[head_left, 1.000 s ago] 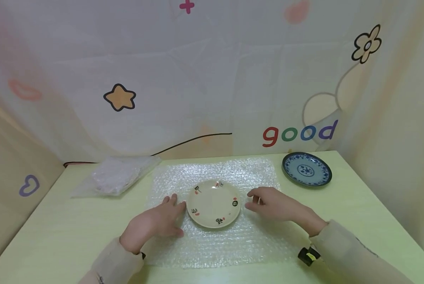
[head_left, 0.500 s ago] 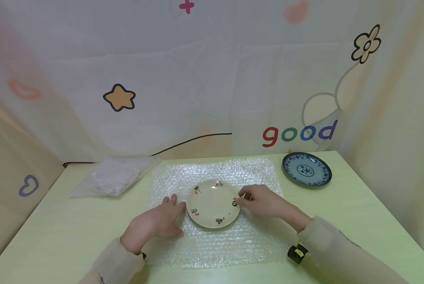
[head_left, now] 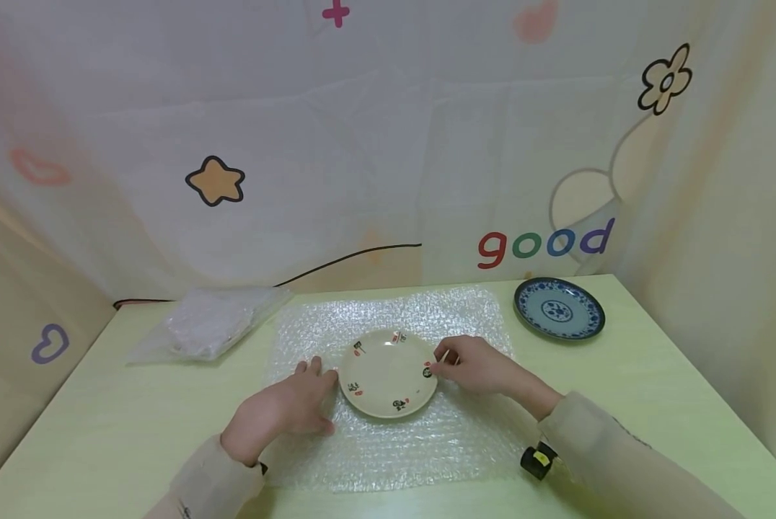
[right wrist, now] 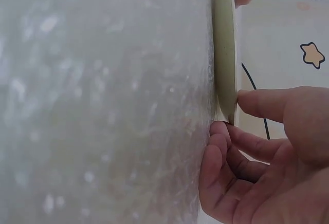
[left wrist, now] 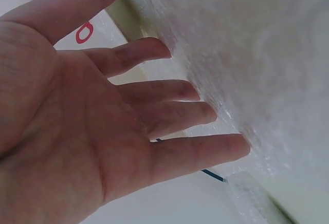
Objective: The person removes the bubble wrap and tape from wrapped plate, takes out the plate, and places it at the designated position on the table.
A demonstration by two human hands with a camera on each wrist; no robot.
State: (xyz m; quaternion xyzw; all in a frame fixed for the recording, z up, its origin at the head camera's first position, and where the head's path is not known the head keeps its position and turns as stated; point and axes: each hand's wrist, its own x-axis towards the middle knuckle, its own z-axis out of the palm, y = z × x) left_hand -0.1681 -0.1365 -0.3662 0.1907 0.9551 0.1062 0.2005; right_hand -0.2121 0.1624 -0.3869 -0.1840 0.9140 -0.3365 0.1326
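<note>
A cream plate (head_left: 388, 373) with small red and black marks lies in the middle of a bubble wrap sheet (head_left: 394, 447). My right hand (head_left: 443, 360) pinches the plate's right rim. In the right wrist view its thumb (right wrist: 267, 103) lies on the upper side of the plate (right wrist: 225, 54) and its curled fingers (right wrist: 221, 149) tuck under the edge. My left hand (head_left: 316, 378) lies flat on the bubble wrap just left of the plate, fingertips by the rim. The left wrist view shows its fingers (left wrist: 180, 116) straight against the bubble wrap (left wrist: 257, 54), holding nothing.
A blue patterned plate (head_left: 560, 308) sits at the back right of the pale green table (head_left: 102, 418). A clear plastic bag (head_left: 209, 321) lies at the back left. A black cable (head_left: 349, 258) runs along the curtain behind. A small black device (head_left: 536, 461) hangs under my right wrist.
My right hand has slid left to the plate's right rim and pinched it. My left hand and the plate have stayed where they were.
</note>
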